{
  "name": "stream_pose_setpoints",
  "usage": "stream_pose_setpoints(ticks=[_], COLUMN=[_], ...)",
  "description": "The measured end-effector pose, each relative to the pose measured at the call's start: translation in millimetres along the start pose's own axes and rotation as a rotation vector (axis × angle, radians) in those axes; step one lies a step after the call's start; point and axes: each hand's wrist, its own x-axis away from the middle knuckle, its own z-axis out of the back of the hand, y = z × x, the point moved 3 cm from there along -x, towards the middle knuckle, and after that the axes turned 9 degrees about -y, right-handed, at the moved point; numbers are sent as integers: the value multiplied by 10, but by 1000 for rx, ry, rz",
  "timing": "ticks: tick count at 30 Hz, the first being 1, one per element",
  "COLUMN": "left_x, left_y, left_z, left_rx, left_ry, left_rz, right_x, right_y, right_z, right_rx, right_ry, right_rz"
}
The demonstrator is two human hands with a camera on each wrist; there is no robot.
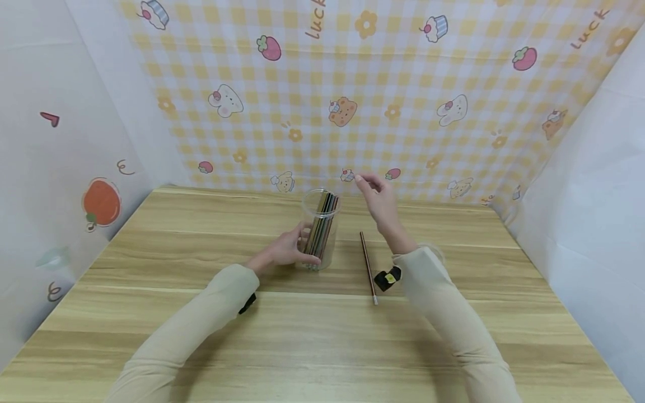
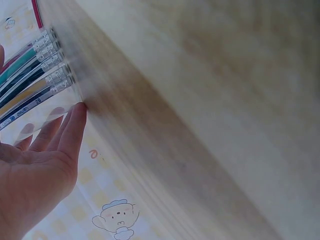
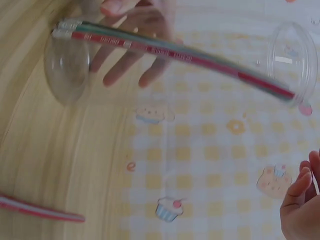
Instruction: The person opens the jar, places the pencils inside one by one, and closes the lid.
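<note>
A clear plastic cup (image 1: 331,246) stands on the table, tilted slightly in the head view, with several pencils (image 1: 319,232) leaning inside it. My left hand (image 1: 287,248) grips the cup low on its left side, thumb across the front and fingers behind. In the left wrist view the eraser ends of the pencils (image 2: 62,80) show through the cup's wall near its base. Up and to the right of the cup's rim is my right hand (image 1: 379,204), its fingers loosely bent with nothing visible in them. One dark red pencil (image 1: 368,267) lies on the table right of the cup.
The wood-grain table (image 1: 302,347) ends at a yellow checked cloth (image 1: 282,112) behind the cup. White cloth walls (image 1: 589,196) close in both sides. A black wrist device (image 1: 387,278) with a yellow label sits by my right sleeve, near the loose pencil.
</note>
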Motion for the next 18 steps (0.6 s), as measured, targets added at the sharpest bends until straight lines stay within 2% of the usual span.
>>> stream_pose_setpoints(ticks=[5, 10, 14, 18], left_x=[1, 7, 9, -2], left_y=[1, 15, 25, 10], left_z=[0, 1, 1, -1], left_rx=[1, -19, -12, 9], left_ry=[5, 7, 8, 2], left_rz=[-5, -6, -17, -35], right_x=[13, 73, 114, 147], right_y=[214, 460, 644, 810], right_z=[155, 227, 248, 256], right_rx=[59, 180, 232, 249], right_ry=[-79, -265, -369, -410], right_rz=[-125, -279, -328, -358])
